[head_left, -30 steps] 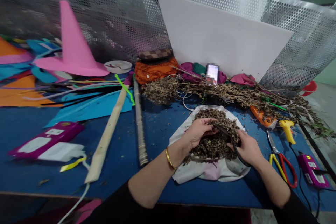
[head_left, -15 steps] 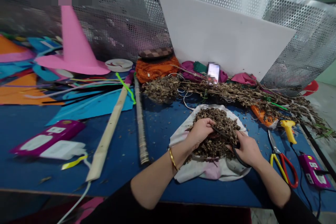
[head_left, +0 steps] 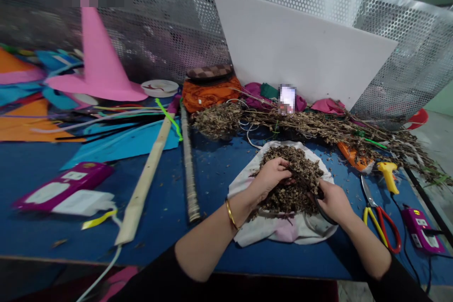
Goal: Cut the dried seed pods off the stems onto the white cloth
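Observation:
A heap of dried brown plant bits [head_left: 288,198] lies on a crumpled white cloth [head_left: 247,229] on the blue table. My left hand [head_left: 272,179], with a gold bangle at its wrist, reaches over the heap from the left. Its fingers are pinched on the dried plant at the middle of the pile. On the right side, my right hand [head_left: 334,200] is closed around what look like black-handled scissors [head_left: 326,214]. The dried bits hide their blades.
Large scissors [head_left: 380,222], a yellow glue gun [head_left: 389,177] and a purple box [head_left: 423,231] lie at the right. Dried stalks [head_left: 318,125] stretch behind the heap. A wooden stick [head_left: 146,179], a wrapped rod [head_left: 190,165] and a pink cone hat [head_left: 104,66] are leftward.
The dark strip that showed between my hands is now mostly hidden by the dried plant. My hands have barely shifted.

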Tool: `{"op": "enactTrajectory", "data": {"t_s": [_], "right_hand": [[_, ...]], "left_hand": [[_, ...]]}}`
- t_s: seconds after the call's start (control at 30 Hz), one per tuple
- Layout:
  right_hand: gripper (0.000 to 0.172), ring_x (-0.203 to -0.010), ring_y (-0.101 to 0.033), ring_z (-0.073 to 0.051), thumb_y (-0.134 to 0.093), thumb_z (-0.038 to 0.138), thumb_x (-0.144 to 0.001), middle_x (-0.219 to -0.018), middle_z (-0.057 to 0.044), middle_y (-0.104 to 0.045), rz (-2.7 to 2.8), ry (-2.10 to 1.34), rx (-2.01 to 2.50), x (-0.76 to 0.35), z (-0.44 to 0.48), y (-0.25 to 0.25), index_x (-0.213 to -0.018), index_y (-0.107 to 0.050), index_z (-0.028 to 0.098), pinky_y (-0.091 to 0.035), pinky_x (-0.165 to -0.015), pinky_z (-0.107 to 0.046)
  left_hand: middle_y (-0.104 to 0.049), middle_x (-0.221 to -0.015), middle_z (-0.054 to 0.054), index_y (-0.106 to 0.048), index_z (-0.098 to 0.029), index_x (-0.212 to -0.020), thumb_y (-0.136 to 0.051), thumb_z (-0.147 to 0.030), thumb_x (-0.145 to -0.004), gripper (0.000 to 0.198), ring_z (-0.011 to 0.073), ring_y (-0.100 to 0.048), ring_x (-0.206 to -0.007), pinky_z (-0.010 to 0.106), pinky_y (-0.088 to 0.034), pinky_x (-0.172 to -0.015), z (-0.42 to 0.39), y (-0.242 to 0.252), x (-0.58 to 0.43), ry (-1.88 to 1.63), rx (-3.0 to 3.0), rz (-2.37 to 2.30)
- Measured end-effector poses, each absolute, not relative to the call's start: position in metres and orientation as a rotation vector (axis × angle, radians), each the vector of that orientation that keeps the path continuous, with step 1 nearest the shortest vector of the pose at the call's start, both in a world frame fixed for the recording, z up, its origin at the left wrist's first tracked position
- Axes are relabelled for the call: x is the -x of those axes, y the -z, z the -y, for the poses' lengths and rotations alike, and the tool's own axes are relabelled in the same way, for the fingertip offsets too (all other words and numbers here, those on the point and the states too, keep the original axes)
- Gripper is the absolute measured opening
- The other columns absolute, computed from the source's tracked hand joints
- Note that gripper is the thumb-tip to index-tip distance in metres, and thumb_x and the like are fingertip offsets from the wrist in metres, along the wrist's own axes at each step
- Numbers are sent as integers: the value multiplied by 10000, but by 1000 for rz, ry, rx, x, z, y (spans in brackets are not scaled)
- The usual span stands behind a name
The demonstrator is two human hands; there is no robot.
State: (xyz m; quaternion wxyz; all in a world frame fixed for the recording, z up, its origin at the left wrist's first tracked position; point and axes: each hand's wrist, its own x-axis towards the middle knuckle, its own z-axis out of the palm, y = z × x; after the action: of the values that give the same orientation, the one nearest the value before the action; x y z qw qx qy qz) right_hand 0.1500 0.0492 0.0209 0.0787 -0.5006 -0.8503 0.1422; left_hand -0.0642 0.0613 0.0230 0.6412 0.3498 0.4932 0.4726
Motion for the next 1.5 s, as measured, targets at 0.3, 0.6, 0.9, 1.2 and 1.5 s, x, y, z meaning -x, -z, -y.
{"op": "enactTrajectory", "data": {"t_s": [0.3,0.6,0.9,1.2,1.5], "right_hand": [[253,-777,-614,-187,-460,429,-864,-856,-46,-668,2462,-442,1524,-150,-49,-23,-967,-554,218,-361,-628,-229],[357,-846,-618,-203,-490,434,-855,-1034,-85,-643,2502,-351,1522,-146,-47,-22,-1128,-508,205,-381,-668,-248],[231,-799,-619,-188,-456,405,-871,-892,-59,-669,2518,-391,1524,-147,-47,-21,-956,-542,208,-362,-638,-232],[271,-798,-627,-201,-444,405,-878,-916,-81,-671,2549,-344,1513,-146,-47,-20,-1002,-544,186,-363,-632,-242],[361,-859,-623,-215,-479,495,-854,-956,-81,-662,2445,-422,1521,-151,-50,-18,-1070,-535,211,-383,-661,-243]], "left_hand": [[-659,-610,16,-595,-124,-768,-702,-176,-675,151,126,-646,-534,219,-521,-552,-64,-25,64,-1111,-653,-1144],[-636,-553,-22,-619,-125,-693,-627,-84,-620,84,117,-616,-484,228,-519,-533,-64,-20,60,-1124,-727,-1187],[-622,-555,-19,-587,-131,-616,-668,-140,-567,95,119,-602,-515,267,-537,-585,-63,-21,61,-1120,-709,-1135],[-623,-577,-11,-603,-125,-623,-716,-193,-533,160,120,-591,-535,264,-525,-567,-62,-19,58,-1077,-744,-1138],[-677,-791,37,-635,-141,-947,-647,-305,-680,313,147,-626,-619,261,-477,-578,-65,-33,77,-931,-932,-1190]]}}
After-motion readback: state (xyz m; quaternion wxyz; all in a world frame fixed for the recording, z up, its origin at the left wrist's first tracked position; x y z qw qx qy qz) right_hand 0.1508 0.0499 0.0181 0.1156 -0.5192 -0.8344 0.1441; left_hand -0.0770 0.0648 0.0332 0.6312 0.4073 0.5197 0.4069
